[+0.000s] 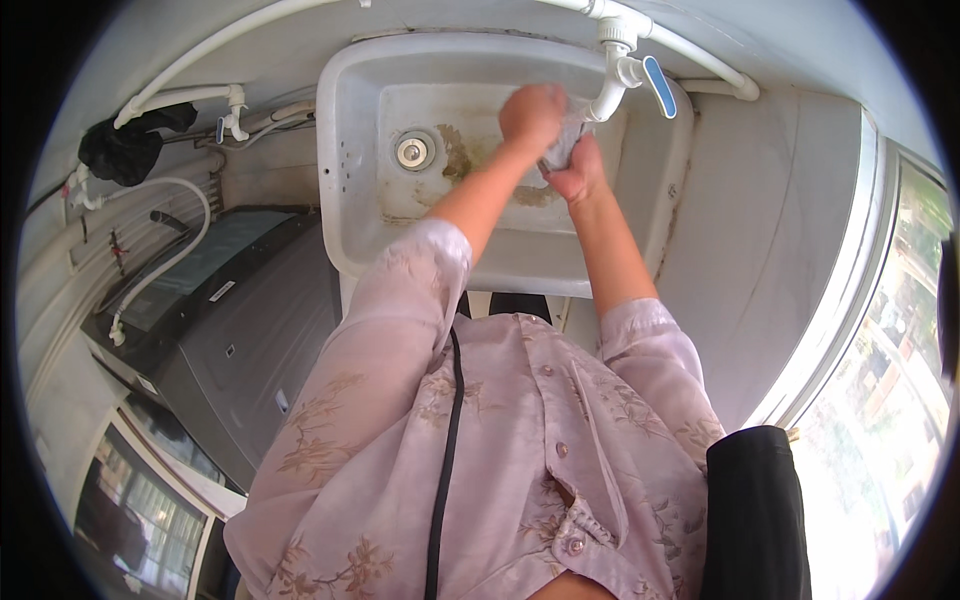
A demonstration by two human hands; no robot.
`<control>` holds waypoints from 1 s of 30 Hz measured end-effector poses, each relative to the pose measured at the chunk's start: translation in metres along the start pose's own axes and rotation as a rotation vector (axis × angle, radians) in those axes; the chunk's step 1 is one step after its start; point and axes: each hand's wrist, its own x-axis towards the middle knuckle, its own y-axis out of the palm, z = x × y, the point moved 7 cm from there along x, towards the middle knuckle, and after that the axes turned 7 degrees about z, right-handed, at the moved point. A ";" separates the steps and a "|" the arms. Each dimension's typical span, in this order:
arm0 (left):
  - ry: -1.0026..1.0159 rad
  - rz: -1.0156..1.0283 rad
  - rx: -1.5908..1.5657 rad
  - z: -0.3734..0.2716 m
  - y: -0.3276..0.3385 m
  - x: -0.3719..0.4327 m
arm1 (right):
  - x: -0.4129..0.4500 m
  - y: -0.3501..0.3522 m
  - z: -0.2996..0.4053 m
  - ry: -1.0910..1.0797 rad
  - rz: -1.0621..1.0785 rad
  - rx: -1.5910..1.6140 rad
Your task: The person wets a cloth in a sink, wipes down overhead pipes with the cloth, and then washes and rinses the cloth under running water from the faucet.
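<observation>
Both hands are over the white ceramic sink [487,259], below the spout of a white plastic tap [611,94] with a blue-faced lever. A wet grey cloth [561,152] lies between them. My right hand [576,166] grips the lower part of the cloth at its right side. My left hand [531,118] is closed at the cloth's upper left edge, its fingers partly hidden and slightly blurred. Water seems to run from the spout onto the cloth. Left of the hands is the sink's metal drain [413,151], with brownish stains on the basin floor beside it.
A dark grey washing machine [247,337] stands left of the sink. White pipes [217,60] run along the wall, with a second small tap [234,124] and a black plastic bag [131,142]. A window [885,337] is at the right.
</observation>
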 end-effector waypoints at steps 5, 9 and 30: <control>0.380 -0.201 0.039 -0.041 0.022 -0.050 | 0.018 -0.054 0.026 -0.033 0.330 -0.089; 0.254 -0.123 0.156 -0.031 0.021 -0.019 | 0.001 -0.027 0.028 -0.021 0.495 -0.020; 0.236 -0.258 -0.116 -0.008 0.000 -0.025 | 0.007 -0.016 0.012 -0.069 -0.120 -0.094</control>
